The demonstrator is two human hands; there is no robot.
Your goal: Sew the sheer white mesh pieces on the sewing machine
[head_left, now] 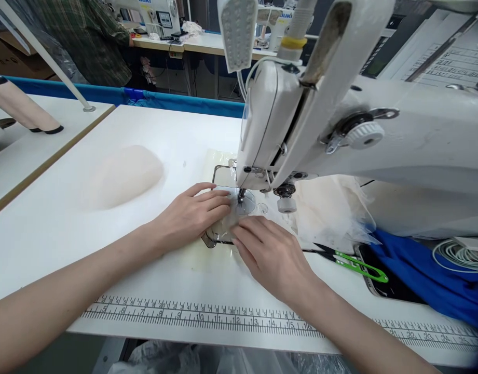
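Note:
A white sewing machine (262, 119) stands over the table, its presser foot (241, 196) down near the bed. My left hand (203, 210) lies flat just left of the foot, fingers stretched out and the tips on a small piece of pale sheer fabric (231, 214). Close in front of the foot, my right hand (272, 252) has its fingers bent together at the near edge of that fabric. The fingertips are partly hidden and a little blurred. A wire frame guide (219, 167) surrounds the sewing area.
A pale sheer cup-shaped piece (132, 174) lies left on the white table. Right of the needle are a heap of sheer fabric (330, 208), green-handled thread snips (359, 265), a phone (394, 291) and blue cloth (410, 265). A ruler strip (200, 316) runs along the front edge. A person (83, 41) stands beyond.

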